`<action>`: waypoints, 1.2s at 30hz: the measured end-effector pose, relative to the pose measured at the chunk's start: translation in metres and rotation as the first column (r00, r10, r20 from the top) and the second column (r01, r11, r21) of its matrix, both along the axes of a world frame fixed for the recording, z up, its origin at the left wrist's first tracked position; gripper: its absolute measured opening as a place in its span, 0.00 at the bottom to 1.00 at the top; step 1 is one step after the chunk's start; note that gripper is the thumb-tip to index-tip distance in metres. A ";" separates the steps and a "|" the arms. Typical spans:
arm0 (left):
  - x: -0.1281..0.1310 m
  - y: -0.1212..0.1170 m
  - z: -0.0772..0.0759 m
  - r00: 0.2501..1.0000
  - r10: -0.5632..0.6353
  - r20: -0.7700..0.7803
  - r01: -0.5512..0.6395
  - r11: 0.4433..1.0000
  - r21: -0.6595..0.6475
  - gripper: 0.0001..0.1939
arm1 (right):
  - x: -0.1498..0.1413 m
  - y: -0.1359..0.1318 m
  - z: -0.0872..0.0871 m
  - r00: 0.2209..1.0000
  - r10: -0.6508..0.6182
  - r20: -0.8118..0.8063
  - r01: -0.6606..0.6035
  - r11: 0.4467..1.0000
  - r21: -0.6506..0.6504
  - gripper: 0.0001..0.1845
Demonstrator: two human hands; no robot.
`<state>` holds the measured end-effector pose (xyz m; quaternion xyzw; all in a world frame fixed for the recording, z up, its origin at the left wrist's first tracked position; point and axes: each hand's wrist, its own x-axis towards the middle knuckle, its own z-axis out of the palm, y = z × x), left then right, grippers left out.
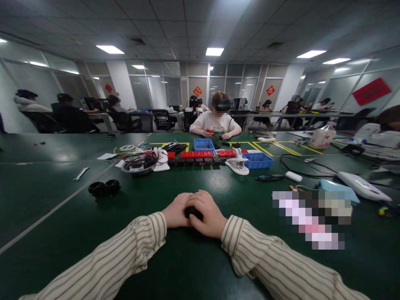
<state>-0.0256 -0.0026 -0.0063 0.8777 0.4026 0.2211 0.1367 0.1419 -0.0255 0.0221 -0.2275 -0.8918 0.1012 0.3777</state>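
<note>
Both of my hands meet over the green tabletop (175,258), near its middle. A small black rounded object (194,213) shows between them, mostly covered by fingers, so its kind does not show. My left hand (176,211) closes around it from the left. From the right, my right hand (210,214) wraps over the top, its thumb lying along the object's front. Further left sit two black, round, wheel-like pieces (104,188), side by side, apart from my hands.
A wrench (81,174) lies at left. Ahead stand a metal bowl (137,165) with cables, white clip stands (238,163), a row of red blocks (196,154) and blue bins (258,161). At right lie a light-blue pouch (337,189) and cables. A person (215,121) works opposite.
</note>
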 end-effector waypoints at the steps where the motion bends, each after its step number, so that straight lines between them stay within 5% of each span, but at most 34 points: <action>1: 0.000 -0.001 0.000 1.000 0.007 -0.002 -0.007 1.000 0.003 0.33 | 0.000 0.000 0.000 0.999 -0.039 -0.005 0.039 0.999 0.004 0.12; 7: 0.007 -0.008 0.007 0.991 0.125 -0.042 -0.122 0.991 0.056 0.35 | -0.001 0.005 -0.005 0.939 -0.338 0.056 0.340 0.940 -0.031 0.21; 11: 0.011 -0.012 0.009 0.980 0.187 -0.065 -0.181 0.979 0.091 0.28 | -0.003 0.007 -0.009 0.896 -0.429 0.114 0.436 0.899 -0.042 0.19; 19: 0.010 -0.009 0.011 0.995 0.096 0.001 -0.096 0.995 0.011 0.22 | -0.001 0.007 -0.007 0.956 -0.270 0.110 0.276 0.960 -0.042 0.07; 28: 0.007 -0.005 0.006 1.000 0.004 0.017 -0.004 0.999 -0.033 0.22 | -0.002 0.003 -0.005 0.994 0.005 0.106 -0.007 1.000 0.014 0.10; 32: 0.006 -0.005 0.005 0.999 0.030 0.027 -0.030 1.000 0.004 0.28 | -0.001 0.000 -0.002 0.999 -0.028 0.023 0.027 0.999 0.033 0.13; 36: 0.008 -0.007 0.004 0.996 0.085 -0.014 -0.085 0.996 0.033 0.32 | -0.002 0.001 -0.002 0.970 -0.243 0.000 0.243 0.970 0.015 0.17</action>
